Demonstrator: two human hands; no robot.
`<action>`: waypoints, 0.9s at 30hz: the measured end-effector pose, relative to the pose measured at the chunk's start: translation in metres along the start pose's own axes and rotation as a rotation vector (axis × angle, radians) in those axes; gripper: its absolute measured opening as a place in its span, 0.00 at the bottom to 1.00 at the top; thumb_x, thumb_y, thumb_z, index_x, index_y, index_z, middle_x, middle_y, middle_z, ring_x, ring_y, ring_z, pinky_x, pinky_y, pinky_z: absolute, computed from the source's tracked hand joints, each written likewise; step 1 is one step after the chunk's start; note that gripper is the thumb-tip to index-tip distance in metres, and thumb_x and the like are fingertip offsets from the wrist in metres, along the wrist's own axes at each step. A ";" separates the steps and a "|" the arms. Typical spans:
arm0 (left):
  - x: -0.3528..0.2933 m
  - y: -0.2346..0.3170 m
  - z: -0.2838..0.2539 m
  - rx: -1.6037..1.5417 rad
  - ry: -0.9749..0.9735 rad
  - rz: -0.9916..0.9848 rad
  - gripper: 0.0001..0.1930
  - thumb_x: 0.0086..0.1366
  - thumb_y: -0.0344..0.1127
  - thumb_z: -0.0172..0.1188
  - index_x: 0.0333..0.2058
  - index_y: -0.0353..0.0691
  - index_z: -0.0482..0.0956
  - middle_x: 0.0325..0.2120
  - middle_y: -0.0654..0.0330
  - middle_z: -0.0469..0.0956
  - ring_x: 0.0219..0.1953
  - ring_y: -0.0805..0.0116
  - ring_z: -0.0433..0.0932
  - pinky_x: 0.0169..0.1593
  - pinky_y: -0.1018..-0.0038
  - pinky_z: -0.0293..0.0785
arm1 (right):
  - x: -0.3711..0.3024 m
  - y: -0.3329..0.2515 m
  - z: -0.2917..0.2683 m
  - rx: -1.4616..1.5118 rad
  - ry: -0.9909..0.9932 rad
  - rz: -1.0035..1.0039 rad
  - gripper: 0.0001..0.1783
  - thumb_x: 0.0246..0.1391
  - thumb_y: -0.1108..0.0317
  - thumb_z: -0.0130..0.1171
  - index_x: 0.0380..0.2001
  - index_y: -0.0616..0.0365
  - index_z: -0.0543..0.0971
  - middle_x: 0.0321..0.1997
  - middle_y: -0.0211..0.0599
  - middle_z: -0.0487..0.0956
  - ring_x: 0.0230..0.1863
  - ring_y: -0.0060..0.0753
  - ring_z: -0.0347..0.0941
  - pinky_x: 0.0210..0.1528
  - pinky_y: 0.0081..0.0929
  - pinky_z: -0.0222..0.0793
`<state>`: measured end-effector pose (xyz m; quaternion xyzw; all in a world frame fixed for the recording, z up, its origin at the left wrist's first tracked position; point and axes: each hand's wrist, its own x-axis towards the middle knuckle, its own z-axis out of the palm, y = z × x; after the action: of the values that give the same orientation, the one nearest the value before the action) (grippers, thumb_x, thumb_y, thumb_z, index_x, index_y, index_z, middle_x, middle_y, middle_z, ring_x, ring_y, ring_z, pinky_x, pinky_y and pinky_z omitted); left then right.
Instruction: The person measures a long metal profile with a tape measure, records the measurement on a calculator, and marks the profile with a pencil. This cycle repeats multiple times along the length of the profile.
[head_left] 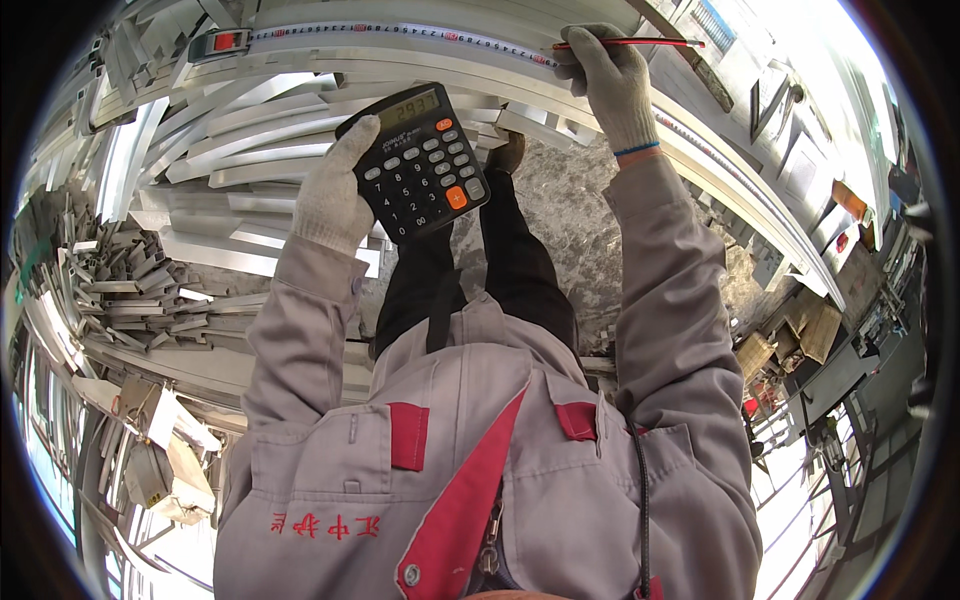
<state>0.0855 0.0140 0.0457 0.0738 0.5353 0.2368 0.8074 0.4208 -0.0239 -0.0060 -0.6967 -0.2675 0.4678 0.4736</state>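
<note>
My left hand [339, 197], in a white knit glove, grips a black calculator [415, 170] by its left edge, the thumb over its front near the lit display. The calculator has dark keys and a few orange ones. At the far side, my gloved right hand [612, 85] pinches a slim red pencil [650, 42] that points left. That hand rests at a long metal profile [480, 62], on which a tape measure's blade [400, 35] lies stretched out. The red and grey tape measure case [220, 44] sits at the far left end.
Many loose metal strips [250, 130] lie beneath the profile on the left, with a heap of short offcuts [150, 290] nearer. Cardboard boxes [165, 455] stand at the lower left, and another box [815, 325] is at the right. Bare concrete floor [570, 220] shows around my legs.
</note>
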 end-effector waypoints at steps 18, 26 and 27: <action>0.010 0.002 0.012 -0.042 0.086 0.046 0.22 0.74 0.41 0.68 0.59 0.34 0.80 0.46 0.54 0.87 0.45 0.63 0.89 0.49 0.68 0.88 | 0.016 -0.019 0.069 0.045 -0.184 -0.065 0.13 0.73 0.60 0.60 0.41 0.60 0.83 0.31 0.28 0.83 0.31 0.17 0.77 0.31 0.19 0.70; 0.003 0.015 0.015 -0.013 -0.108 0.010 0.22 0.73 0.41 0.69 0.58 0.34 0.81 0.46 0.54 0.87 0.42 0.63 0.89 0.47 0.68 0.89 | 0.022 -0.019 0.094 0.055 -0.224 -0.157 0.11 0.74 0.65 0.60 0.41 0.63 0.82 0.32 0.28 0.83 0.34 0.18 0.78 0.38 0.21 0.74; 0.004 0.016 0.015 -0.032 -0.113 -0.001 0.22 0.73 0.42 0.69 0.58 0.34 0.81 0.46 0.54 0.87 0.42 0.64 0.89 0.46 0.68 0.89 | 0.023 -0.019 0.096 0.052 -0.229 -0.154 0.11 0.74 0.65 0.60 0.41 0.63 0.82 0.33 0.28 0.83 0.34 0.18 0.78 0.39 0.22 0.75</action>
<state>0.0950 0.0314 0.0547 0.0736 0.4850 0.2403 0.8376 0.3454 0.0420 -0.0089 -0.6035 -0.3604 0.5131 0.4925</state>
